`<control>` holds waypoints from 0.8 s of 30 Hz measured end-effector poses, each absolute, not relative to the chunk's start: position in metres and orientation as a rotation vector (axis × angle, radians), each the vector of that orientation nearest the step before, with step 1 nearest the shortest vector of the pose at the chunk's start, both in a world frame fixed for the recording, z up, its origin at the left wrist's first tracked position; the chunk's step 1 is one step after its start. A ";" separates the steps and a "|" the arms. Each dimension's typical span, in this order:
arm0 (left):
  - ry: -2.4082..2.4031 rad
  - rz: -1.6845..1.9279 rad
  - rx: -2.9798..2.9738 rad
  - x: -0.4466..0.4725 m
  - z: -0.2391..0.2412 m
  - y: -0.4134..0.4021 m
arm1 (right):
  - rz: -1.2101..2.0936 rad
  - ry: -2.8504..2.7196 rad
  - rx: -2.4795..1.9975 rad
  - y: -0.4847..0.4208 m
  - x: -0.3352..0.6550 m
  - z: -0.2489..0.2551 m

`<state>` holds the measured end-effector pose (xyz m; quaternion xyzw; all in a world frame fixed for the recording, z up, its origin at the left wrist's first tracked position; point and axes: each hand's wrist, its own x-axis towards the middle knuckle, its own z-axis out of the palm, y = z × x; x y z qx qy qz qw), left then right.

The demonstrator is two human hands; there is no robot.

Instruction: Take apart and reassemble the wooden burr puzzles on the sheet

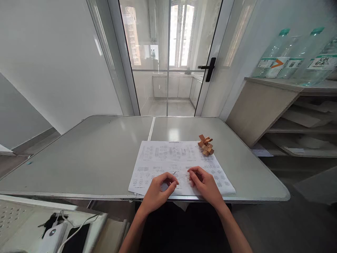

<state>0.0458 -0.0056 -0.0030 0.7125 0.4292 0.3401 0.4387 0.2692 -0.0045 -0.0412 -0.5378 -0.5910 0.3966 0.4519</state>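
A large printed sheet (158, 163) full of small line diagrams lies flat on the grey table. My left hand (159, 191) is over its near edge, fingers curled and thumb tip meeting the fingertips in a loop, with nothing visible in it. To its right, my right hand (205, 184) is also over the sheet, its thumb and fingers drawn together; I see no object between them. A gap separates the two hands. Past my right hand, a brown wooden interlocking puzzle (206, 145) rests on the sheet's far right corner, touched by neither hand.
The grey table (105, 154) has a seam across it. At lower left, a white device (54, 237), a cable and a dark phone-like slab (76, 239) lie on a lower surface. Plastic bottles (276, 52) stand on the shelf unit (268, 105) at right. Behind is a glass door (173, 88).
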 end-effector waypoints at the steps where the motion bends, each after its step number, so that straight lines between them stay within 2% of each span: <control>1: 1.066 0.841 1.769 0.046 -0.003 -0.006 | 0.977 -1.463 -1.329 -0.005 0.269 -0.041; 24: 1.054 0.842 1.764 0.046 -0.004 -0.005 | 0.962 -1.449 -1.318 -0.003 0.270 -0.047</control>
